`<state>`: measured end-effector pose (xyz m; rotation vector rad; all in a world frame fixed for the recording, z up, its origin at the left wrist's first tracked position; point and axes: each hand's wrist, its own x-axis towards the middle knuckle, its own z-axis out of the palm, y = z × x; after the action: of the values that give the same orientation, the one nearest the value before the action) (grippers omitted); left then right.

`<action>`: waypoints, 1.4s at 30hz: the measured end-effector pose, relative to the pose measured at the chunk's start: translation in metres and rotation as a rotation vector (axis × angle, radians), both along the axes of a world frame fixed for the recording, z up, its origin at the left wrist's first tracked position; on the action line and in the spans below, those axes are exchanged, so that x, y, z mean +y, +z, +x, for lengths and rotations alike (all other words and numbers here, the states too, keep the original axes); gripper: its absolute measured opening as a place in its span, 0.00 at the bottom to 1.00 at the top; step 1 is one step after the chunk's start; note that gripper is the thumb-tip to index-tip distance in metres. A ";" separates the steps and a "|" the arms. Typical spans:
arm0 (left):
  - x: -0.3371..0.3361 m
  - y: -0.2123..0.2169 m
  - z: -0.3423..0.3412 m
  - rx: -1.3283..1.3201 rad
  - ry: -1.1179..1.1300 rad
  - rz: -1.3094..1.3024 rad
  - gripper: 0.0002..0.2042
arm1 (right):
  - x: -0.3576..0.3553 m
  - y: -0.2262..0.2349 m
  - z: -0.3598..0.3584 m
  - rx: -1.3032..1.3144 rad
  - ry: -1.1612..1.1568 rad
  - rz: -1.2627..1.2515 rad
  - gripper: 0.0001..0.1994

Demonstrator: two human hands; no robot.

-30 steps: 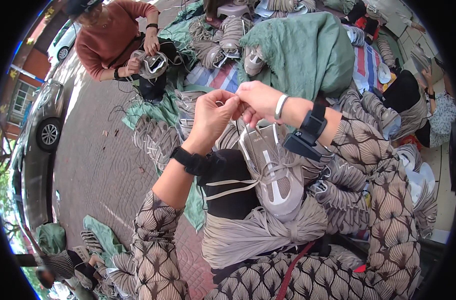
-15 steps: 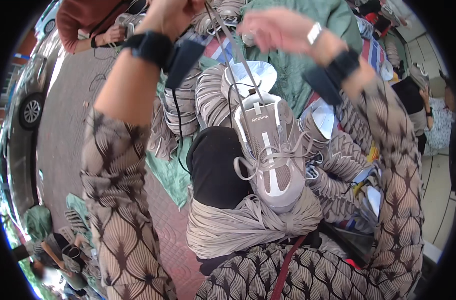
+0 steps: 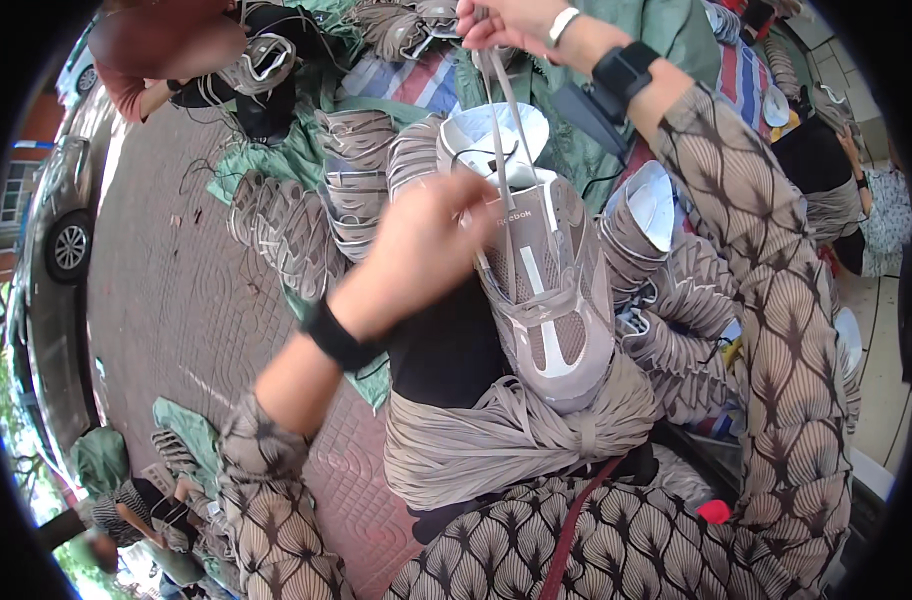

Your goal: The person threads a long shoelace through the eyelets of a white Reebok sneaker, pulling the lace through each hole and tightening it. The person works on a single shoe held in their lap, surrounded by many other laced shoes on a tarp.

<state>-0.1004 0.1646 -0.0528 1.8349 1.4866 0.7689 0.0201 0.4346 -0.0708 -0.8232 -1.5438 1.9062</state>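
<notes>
A grey-beige sneaker (image 3: pixel 556 340) with white trim rests on my lap, toe toward me. Its shoelace (image 3: pixel 521 120) rises in two taut strands from the tongue area to my right hand (image 3: pixel 511 25), whose closed fingers grip it above and beyond the shoe. My left hand (image 3: pixel 426 250) is beside the shoe's left eyelet edge, fingers curled into a pinch and slightly blurred; what they hold, if anything, is hidden. A thick bundle of beige shoelaces (image 3: pixel 476 450), tied round its middle, lies across my lap below the toe.
Stacked sneaker uppers (image 3: pixel 351 170) stand beyond my knee, with more uppers (image 3: pixel 686 300) at the right. A green cloth (image 3: pixel 646 50) and striped sheeting (image 3: pixel 406 80) lie under them. Another person (image 3: pixel 166 40) sits at the far left. A parked car (image 3: pixel 51 290) stands at the left.
My left hand has come down from the raised laces to the shoe's left side. The right hand, previously open, now grips the lace. Loose lace loops over the toe have drawn in.
</notes>
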 end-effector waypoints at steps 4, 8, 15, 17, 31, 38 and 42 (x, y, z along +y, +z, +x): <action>-0.046 -0.008 0.031 0.238 -0.201 0.154 0.04 | -0.055 -0.001 0.018 -0.112 0.072 0.039 0.16; -0.054 -0.014 0.039 0.427 -0.219 0.191 0.05 | -0.075 0.003 0.044 -0.183 0.115 0.079 0.15; -0.047 -0.018 0.022 0.197 -0.285 -0.003 0.04 | -0.070 0.006 0.060 -0.121 0.093 0.087 0.16; -0.044 -0.021 0.016 0.129 -0.327 -0.038 0.05 | -0.072 0.008 0.060 -0.100 0.081 0.116 0.16; -0.061 -0.026 0.060 0.657 -0.050 0.398 0.06 | -0.093 0.028 0.066 -0.036 0.081 0.033 0.16; -0.067 -0.027 0.052 0.247 -0.051 0.147 0.06 | -0.166 0.008 0.060 -0.145 0.342 0.003 0.16; -0.056 -0.017 0.056 0.197 -0.112 0.025 0.06 | -0.171 -0.007 0.071 -0.080 0.248 -0.023 0.15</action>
<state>-0.0440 0.1085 -0.0698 2.0424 1.4848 0.5695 0.0910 0.2636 -0.0779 -0.7553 -1.7448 2.0914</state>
